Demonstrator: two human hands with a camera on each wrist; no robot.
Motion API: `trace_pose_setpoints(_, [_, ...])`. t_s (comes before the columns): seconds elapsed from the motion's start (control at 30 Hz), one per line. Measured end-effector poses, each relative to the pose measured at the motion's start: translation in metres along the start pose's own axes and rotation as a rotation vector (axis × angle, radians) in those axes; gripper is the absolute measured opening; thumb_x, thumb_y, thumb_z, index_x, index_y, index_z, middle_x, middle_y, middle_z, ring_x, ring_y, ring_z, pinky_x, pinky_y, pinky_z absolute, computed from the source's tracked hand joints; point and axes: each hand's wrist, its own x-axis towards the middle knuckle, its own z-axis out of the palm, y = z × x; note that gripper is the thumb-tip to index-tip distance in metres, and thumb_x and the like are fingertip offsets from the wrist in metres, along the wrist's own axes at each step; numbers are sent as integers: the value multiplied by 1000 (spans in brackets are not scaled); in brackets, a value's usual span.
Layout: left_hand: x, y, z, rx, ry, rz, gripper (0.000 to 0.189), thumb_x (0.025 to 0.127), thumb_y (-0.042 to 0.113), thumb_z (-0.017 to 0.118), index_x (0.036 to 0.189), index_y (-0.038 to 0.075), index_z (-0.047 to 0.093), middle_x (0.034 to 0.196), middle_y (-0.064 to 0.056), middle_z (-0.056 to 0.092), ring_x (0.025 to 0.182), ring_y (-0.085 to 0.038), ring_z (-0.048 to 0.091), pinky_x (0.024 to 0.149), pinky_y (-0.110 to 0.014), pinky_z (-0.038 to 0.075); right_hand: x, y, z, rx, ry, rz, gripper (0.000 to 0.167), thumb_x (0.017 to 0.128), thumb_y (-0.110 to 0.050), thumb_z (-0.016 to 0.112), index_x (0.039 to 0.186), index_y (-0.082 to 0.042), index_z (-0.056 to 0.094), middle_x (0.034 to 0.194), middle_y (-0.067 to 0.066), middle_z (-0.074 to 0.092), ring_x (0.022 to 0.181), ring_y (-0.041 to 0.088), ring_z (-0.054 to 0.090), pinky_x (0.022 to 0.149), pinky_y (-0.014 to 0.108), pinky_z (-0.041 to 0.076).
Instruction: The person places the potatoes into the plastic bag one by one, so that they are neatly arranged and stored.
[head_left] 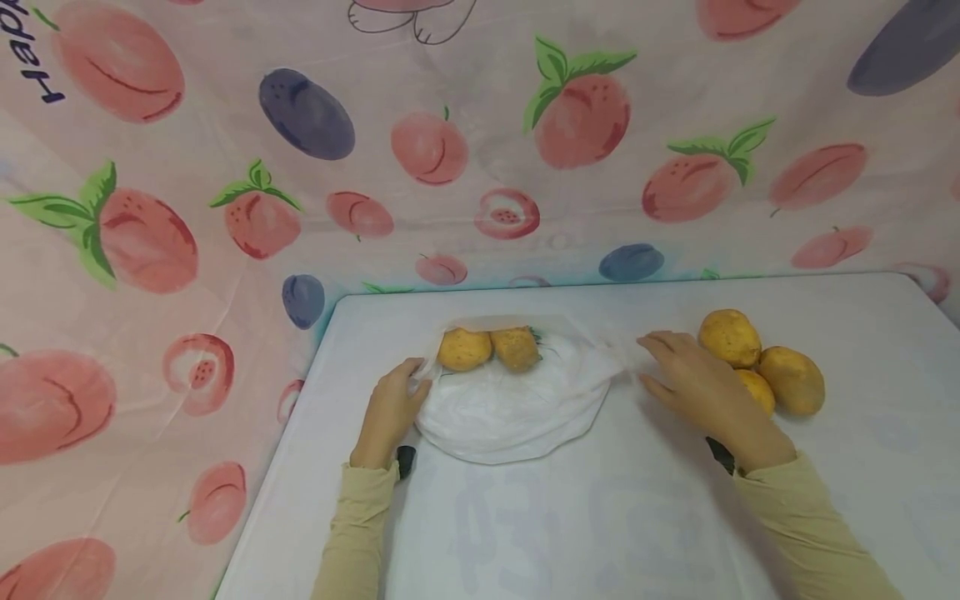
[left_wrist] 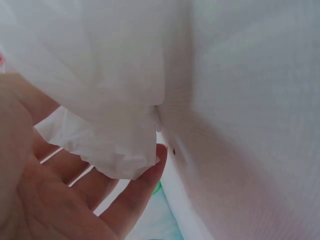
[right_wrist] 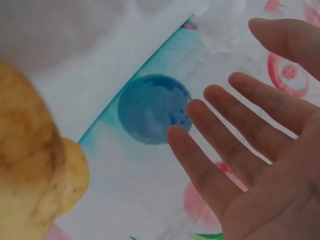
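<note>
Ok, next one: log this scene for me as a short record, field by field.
Surface: white-covered table
Backdrop: fruit-print cloth
Container: white plastic bag, lying on the table
Potatoes at bag: two potatoes at its far side, seemingly inside
Potatoes outside: three potatoes, clustered to the right
Left hand: at the bag's left edge, fingers loosely spread
Right hand: empty, fingers extended, between bag and cluster

The place is a screened-off tabletop corner; the wider room is hidden, so whether home or studio cannot be told. A pink fruit-printed cloth (head_left: 465, 92) fills the frame's top and left like a curtain. Below stands a white table (head_left: 600, 517), potatoes (head_left: 776, 379) at right lending a domestic note.
</note>
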Motion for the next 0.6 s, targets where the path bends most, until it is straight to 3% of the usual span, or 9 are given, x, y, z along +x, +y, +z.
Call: trace_pose_setpoints(0.6, [-1, 0, -1, -15, 3, 12, 39, 97, 19, 65, 133, 6, 59, 136, -14, 61, 129, -33, 56, 108, -49, 45, -19, 29, 2, -16, 34, -21, 43, 84, -14, 77, 118, 7, 61, 115, 25, 63, 106, 42, 61, 86, 56, 53])
